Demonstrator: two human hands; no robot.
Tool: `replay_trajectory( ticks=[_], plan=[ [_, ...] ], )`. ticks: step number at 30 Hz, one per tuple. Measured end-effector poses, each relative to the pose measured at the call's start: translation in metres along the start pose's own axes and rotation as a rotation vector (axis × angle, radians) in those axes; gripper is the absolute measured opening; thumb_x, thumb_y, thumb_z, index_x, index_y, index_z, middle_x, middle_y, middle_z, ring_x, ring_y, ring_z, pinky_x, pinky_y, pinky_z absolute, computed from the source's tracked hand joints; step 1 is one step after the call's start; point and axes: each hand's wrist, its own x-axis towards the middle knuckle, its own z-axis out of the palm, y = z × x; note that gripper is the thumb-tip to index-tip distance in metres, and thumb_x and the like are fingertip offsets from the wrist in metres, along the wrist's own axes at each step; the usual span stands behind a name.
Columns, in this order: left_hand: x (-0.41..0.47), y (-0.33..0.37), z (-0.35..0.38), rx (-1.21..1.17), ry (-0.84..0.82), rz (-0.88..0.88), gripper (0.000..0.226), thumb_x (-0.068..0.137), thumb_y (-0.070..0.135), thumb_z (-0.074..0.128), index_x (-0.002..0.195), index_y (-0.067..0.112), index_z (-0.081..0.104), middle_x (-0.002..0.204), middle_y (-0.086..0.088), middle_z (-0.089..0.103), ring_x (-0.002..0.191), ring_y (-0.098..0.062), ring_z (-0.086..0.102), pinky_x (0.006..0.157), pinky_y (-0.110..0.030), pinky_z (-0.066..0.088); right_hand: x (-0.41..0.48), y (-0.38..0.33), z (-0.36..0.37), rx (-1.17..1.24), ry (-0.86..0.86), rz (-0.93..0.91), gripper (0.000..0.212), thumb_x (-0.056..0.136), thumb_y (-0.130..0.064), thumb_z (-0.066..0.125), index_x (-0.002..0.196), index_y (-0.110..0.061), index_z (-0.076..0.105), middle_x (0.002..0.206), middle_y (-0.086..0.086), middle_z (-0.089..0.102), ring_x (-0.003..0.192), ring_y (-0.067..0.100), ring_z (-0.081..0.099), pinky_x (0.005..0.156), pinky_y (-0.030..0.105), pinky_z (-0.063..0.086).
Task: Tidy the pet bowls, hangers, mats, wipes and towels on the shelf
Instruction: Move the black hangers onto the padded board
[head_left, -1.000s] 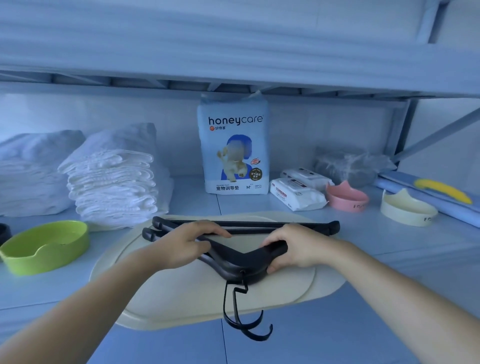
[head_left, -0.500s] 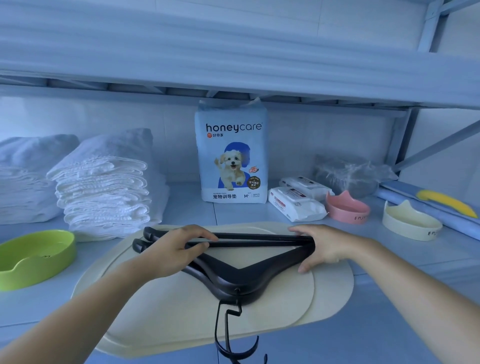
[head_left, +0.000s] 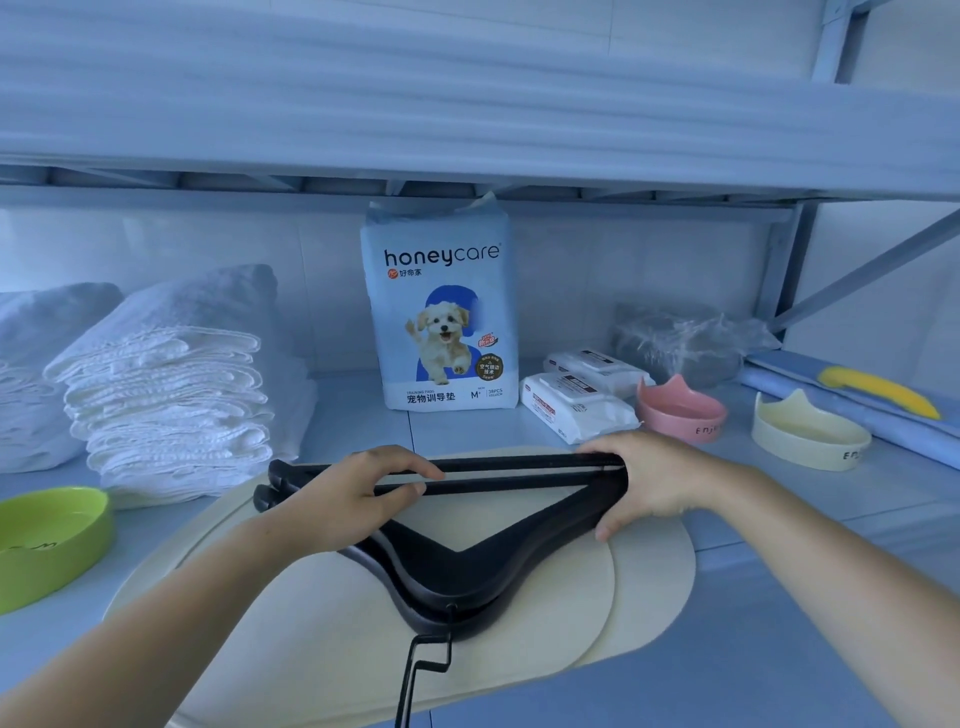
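Observation:
Black hangers (head_left: 467, 566) lie stacked on cream oval mats (head_left: 649, 582) at the shelf's front, hooks pointing toward me. My left hand (head_left: 343, 499) grips the left side of the stack, fingers curled over the crossbars. My right hand (head_left: 649, 483) presses flat against the stack's right end. Folded white towels (head_left: 166, 384) are piled at the left. Two wipe packs (head_left: 576, 405) lie right of centre. A pink bowl (head_left: 680, 410), a cream bowl (head_left: 810, 436) and a green bowl (head_left: 47, 540) stand on the shelf.
A honeycare training-pad bag (head_left: 441, 312) stands upright at the back centre. A plastic-wrapped bundle (head_left: 680, 343) sits behind the pink bowl. A rolled blue mat with a yellow piece (head_left: 878, 389) lies at the far right. An upper shelf (head_left: 467, 130) hangs overhead.
My right hand moved from the hangers' middle to their right end and pushed the ends together. The camera has drawn closer and tilted, and the hooks now run off the bottom edge.

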Motion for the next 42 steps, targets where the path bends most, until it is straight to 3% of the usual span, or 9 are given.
replay_trajectory(
  ticks=[3,10,15,22,27,32,36,39,42],
  plan=[
    [0.002,0.008,0.000,0.002,0.004,0.037,0.020,0.094,0.028,0.052,0.105,0.040,0.062,0.110,0.030,0.058,0.109,0.015,0.048,0.087,0.002,0.031,-0.007,0.002,-0.002,-0.053,0.037,-0.001,0.091,0.039,-0.065,0.079,0.121,-0.040,0.051,0.116,-0.025,0.056,0.109,0.005,0.052,0.093,0.030,0.046],
    [-0.019,0.005,0.006,0.012,0.013,0.099,0.028,0.092,0.020,0.055,0.102,0.046,0.059,0.111,0.026,0.058,0.110,0.012,0.048,0.086,-0.002,0.036,-0.030,0.004,0.018,-0.002,0.005,0.059,0.079,0.055,-0.052,0.084,0.125,-0.029,0.054,0.123,-0.016,0.057,0.116,0.008,0.052,0.097,0.024,0.042],
    [-0.041,-0.005,0.006,0.002,0.080,0.106,0.033,0.091,0.020,0.056,0.097,0.053,0.060,0.112,0.026,0.056,0.112,0.009,0.048,0.090,-0.002,0.034,-0.043,-0.010,0.021,-0.027,0.072,-0.024,0.090,0.059,-0.051,0.083,0.137,-0.027,0.045,0.140,-0.020,0.038,0.129,0.002,0.036,0.107,0.017,0.027],
    [-0.057,0.001,0.002,-0.034,0.133,0.075,0.036,0.090,0.024,0.057,0.097,0.059,0.057,0.110,0.031,0.057,0.110,0.014,0.047,0.085,0.001,0.033,-0.041,-0.069,0.037,0.066,-0.060,-0.158,0.056,0.068,-0.044,0.079,0.119,-0.034,0.059,0.122,-0.022,0.058,0.112,-0.002,0.051,0.099,0.023,0.040],
    [-0.069,-0.002,-0.008,0.025,0.146,0.056,0.025,0.090,0.024,0.058,0.099,0.048,0.058,0.114,0.038,0.049,0.109,0.014,0.047,0.086,0.002,0.032,-0.035,-0.080,0.039,0.118,-0.124,-0.158,0.037,0.072,-0.034,0.078,0.106,-0.030,0.066,0.104,-0.016,0.067,0.098,0.004,0.060,0.091,0.032,0.048],
    [-0.077,-0.007,-0.013,0.044,0.167,0.051,0.023,0.090,0.020,0.059,0.105,0.037,0.063,0.118,0.035,0.048,0.108,0.013,0.048,0.086,0.002,0.031,-0.031,-0.083,0.038,0.143,-0.156,-0.179,0.021,0.071,-0.026,0.079,0.089,-0.024,0.067,0.090,-0.009,0.068,0.083,0.008,0.059,0.077,0.024,0.046],
    [-0.082,-0.012,-0.016,0.063,0.172,0.055,0.027,0.090,0.022,0.059,0.102,0.046,0.059,0.118,0.038,0.047,0.108,0.013,0.048,0.088,-0.001,0.033,-0.031,-0.081,0.040,0.165,-0.155,-0.177,0.020,0.070,-0.026,0.079,0.080,-0.032,0.063,0.079,-0.015,0.061,0.071,-0.001,0.052,0.066,0.018,0.040],
    [-0.083,-0.016,-0.018,0.075,0.180,0.037,0.018,0.086,0.038,0.059,0.100,0.049,0.059,0.116,0.038,0.049,0.108,0.011,0.049,0.089,-0.005,0.036,-0.034,-0.075,0.035,0.209,-0.156,-0.161,0.018,0.071,-0.028,0.078,0.082,-0.028,0.064,0.079,-0.014,0.061,0.072,0.000,0.052,0.068,0.021,0.040],
    [-0.081,-0.018,-0.018,0.072,0.178,0.032,0.030,0.077,0.055,0.048,0.103,0.047,0.059,0.115,0.032,0.054,0.107,0.007,0.051,0.090,-0.013,0.040,-0.038,-0.068,0.025,0.270,-0.160,-0.153,0.019,0.072,-0.027,0.077,0.087,-0.024,0.066,0.084,-0.008,0.066,0.077,0.003,0.055,0.076,0.028,0.043]
  ],
)
